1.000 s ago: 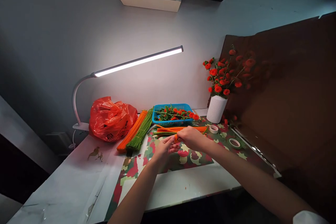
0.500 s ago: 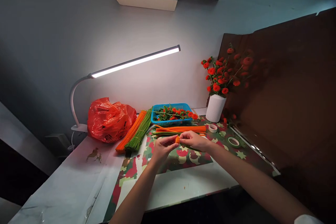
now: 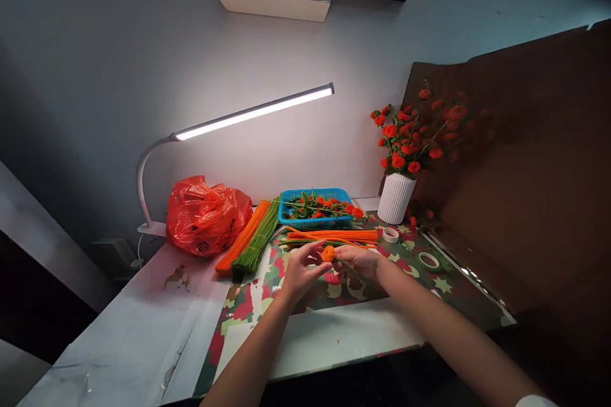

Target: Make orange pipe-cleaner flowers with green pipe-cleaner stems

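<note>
Over the middle of the table I see a small orange pipe-cleaner flower (image 3: 328,254) with a green stem slanting down to the right. My right hand (image 3: 361,261) grips it by the stem just behind the head. On the other side, my left hand (image 3: 300,272) curves round the head, its thumb and fingertips at the edge of the flower. Just beyond the hands lie loose orange pipe cleaners (image 3: 353,236), with green ones partly hidden beneath the fingers.
Behind stands a blue basket (image 3: 282,219) of finished flowers. To its left are orange and green pipe-cleaner bundles (image 3: 255,245), a red plastic bag (image 3: 205,216) and a lit lamp (image 3: 258,111). A white vase (image 3: 396,198) of flowers and tape rolls (image 3: 428,261) stand right.
The orange head has turned to face more toward me and looks rounder and fluffier. My left fingers have spread wider around it. The whole view has shifted slightly.
</note>
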Tool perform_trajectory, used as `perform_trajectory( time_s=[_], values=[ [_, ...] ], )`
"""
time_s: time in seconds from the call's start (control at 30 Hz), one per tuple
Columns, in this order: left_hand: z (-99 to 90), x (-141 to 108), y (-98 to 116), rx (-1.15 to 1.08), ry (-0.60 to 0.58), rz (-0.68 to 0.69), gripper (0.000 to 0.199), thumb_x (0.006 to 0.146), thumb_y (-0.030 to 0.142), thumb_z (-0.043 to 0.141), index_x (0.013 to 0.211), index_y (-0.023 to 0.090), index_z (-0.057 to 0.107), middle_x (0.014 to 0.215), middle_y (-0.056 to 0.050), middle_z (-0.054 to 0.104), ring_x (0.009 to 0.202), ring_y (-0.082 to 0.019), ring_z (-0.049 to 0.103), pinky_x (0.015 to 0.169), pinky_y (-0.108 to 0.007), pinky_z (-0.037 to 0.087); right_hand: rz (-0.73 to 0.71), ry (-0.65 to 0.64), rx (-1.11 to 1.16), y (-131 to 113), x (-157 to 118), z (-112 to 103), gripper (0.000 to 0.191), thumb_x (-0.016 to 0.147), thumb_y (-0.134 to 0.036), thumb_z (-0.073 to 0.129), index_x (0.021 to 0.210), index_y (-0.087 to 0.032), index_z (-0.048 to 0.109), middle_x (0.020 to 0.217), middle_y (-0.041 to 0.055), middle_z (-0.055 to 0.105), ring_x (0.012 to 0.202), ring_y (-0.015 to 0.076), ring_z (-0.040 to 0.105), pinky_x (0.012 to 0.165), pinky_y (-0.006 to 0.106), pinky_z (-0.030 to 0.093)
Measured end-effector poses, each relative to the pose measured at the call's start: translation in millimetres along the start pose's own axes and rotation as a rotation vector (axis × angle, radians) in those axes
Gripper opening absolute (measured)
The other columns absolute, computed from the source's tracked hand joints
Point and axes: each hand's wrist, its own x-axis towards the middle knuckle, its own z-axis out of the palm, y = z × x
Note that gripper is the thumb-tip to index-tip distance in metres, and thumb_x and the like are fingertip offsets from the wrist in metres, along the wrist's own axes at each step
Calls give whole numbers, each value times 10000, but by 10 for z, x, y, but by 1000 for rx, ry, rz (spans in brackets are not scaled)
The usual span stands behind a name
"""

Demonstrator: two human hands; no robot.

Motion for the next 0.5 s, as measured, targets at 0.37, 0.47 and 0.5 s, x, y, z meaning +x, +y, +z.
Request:
perform_trajectory(
  time_s=[0.37,0.47,0.5],
  values=[
    [-8,12,11,-330,-174,-103,412,640,356,787,1013,199,710,843,-13,518,728,-121,532,625,-231,477,-57,-11,-171,33,-32,88,177,761,-300,646,749,-149,553,578,-53,459,457,53,355,423,185,260],
    [-13,0,-8,-454,-286,-162,529,580,366,826,1070,218,692,937,-38,577,826,-162,570,701,-264,490,-56,-75,-148,66,-16,88,183,762,-305,628,725,-146,547,534,-69,419,430,48,315,436,188,292],
    [-15,-5,-16,-488,-327,-183,583,567,378,832,1109,228,675,970,-48,601,863,-182,580,732,-284,492,-66,-104,-135,84,-6,88,188,762,-310,626,720,-144,547,525,-73,409,428,47,310,454,194,317]
  ],
)
